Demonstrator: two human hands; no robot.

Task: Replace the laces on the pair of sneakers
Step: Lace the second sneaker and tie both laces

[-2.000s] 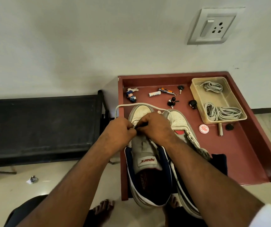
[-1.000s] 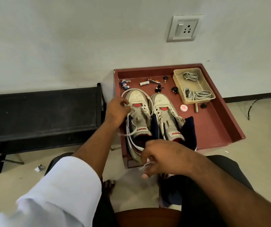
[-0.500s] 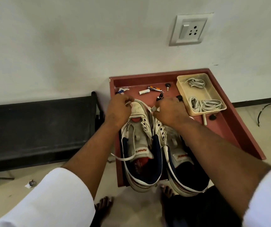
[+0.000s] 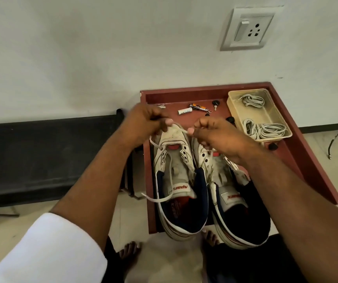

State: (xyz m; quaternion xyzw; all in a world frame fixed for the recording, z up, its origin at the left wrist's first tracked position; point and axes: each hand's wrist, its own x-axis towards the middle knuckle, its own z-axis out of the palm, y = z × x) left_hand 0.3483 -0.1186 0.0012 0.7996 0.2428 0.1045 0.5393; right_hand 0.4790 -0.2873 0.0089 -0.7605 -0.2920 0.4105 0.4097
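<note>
White sneakers (image 4: 176, 160) with navy lining and red accents, white lace (image 4: 169, 172), reddish-brown tray (image 4: 306, 160), beige bin (image 4: 276, 111).

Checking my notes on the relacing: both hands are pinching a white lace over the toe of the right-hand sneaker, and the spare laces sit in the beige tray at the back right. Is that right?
Not quite. The head view shows the left hand and right hand pinching the white lace over the toe of the left-hand sneaker, not the right-hand one. The spare laces do sit in the beige tray at the back right.
</note>
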